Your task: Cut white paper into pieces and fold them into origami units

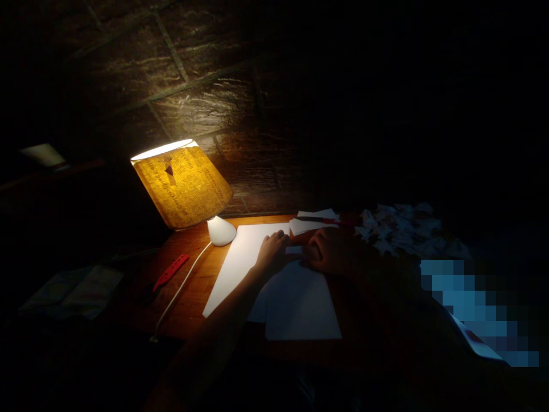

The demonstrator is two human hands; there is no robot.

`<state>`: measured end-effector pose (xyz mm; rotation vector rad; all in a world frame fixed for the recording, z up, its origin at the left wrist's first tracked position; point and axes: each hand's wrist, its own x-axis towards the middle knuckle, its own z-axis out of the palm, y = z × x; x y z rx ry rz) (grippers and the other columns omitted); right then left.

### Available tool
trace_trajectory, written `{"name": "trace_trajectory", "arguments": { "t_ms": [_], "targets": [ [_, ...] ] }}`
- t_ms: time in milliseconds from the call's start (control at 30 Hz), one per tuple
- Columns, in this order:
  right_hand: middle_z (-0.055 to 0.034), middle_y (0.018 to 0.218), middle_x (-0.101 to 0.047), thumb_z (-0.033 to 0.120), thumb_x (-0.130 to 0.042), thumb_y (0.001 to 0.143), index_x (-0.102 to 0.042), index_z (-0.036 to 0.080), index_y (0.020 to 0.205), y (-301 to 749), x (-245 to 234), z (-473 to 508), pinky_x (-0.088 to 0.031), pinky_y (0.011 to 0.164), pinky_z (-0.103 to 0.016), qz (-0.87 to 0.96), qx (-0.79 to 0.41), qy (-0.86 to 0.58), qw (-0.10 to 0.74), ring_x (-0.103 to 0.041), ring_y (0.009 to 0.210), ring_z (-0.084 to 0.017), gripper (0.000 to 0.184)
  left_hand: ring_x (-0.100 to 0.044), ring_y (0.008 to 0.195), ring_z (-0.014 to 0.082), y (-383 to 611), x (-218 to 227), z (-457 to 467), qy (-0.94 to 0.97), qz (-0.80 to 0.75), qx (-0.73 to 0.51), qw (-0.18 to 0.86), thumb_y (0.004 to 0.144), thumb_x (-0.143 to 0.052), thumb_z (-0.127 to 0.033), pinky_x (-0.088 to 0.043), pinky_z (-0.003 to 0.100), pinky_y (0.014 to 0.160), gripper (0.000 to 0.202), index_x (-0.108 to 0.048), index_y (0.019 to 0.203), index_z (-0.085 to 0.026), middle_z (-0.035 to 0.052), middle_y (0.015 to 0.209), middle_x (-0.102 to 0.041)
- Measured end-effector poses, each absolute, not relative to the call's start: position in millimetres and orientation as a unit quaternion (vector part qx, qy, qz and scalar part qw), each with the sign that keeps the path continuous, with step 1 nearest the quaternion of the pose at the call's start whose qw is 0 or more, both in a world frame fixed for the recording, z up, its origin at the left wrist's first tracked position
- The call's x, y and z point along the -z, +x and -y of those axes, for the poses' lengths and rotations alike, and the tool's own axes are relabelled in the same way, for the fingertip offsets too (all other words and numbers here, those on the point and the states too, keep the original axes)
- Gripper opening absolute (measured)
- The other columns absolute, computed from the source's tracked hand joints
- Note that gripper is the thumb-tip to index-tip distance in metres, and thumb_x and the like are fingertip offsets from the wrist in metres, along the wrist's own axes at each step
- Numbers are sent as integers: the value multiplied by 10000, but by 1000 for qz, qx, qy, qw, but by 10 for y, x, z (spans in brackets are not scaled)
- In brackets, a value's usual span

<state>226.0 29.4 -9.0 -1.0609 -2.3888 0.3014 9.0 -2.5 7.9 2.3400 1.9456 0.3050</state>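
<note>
Both hands meet at the far end of a white sheet of paper [302, 303] on the wooden table. My left hand [273, 247] rests over the paper, fingers bent and close together, the thumb toward the sheet's upper edge. My right hand [329, 249] is curled in shadow, its thumb and fingers closed at the same edge. The exact grip of the fingertips is too dark to make out. Under my left forearm lies a stack of white paper [235, 257], brightly lit on its left side.
A lit lamp [184, 186] with a yellow printed shade stands at the left, its white cord [182, 293] crossing the table. Near it lies a red-handled cutter [171, 272]. Behind my hands are smaller papers [306, 227]; rightward, a heap of paper pieces [403, 229]. A glowing pixelated screen [472, 309] is at right.
</note>
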Motion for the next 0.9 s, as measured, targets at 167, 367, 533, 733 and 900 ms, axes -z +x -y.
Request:
{"name": "trace_trajectory", "arguments": {
  "t_ms": [167,367,533,733,900],
  "targets": [
    [-108,1043,-657,479,-923,710,-654,203,917,2264,121,-299,-491,826,-387,875,-126,-394,253,-628,958,-277,438,-645,1039,322,75,-64,35,771,-627,-99,47,932,-739,-611,-475,446,911,449,-704,984,-167,131,1092,-676],
    [-133,1150,-661,469,-901,740,-680,190,1090,2283,190,-329,-497,904,-409,885,-123,-369,256,-624,1066,-306,499,-639,1032,314,57,-37,18,780,-616,-104,36,930,-741,-601,-468,433,899,429,-681,998,-182,131,1104,-691],
    [-131,1111,-670,421,-876,781,-711,176,1046,2280,152,-307,-495,910,-389,886,-135,-366,251,-629,1044,-287,397,-665,900,283,63,-46,10,778,-611,-133,62,862,-840,-516,-447,394,856,379,-672,966,-192,80,958,-728],
    [-78,947,-717,251,-653,896,-692,196,833,2236,131,-389,-488,805,-341,807,-263,-405,340,-646,863,-212,92,-632,754,201,53,0,-6,748,-580,-285,149,811,-866,-359,-424,307,737,261,-677,893,-199,16,806,-715],
    [-41,762,-721,445,-723,804,-698,221,738,2243,170,-483,-485,704,-337,684,-421,-401,440,-641,756,-218,235,-656,753,189,-8,4,-64,644,-545,-462,275,750,-836,-316,-476,299,746,168,-725,768,-191,28,767,-732]
  ]
}}
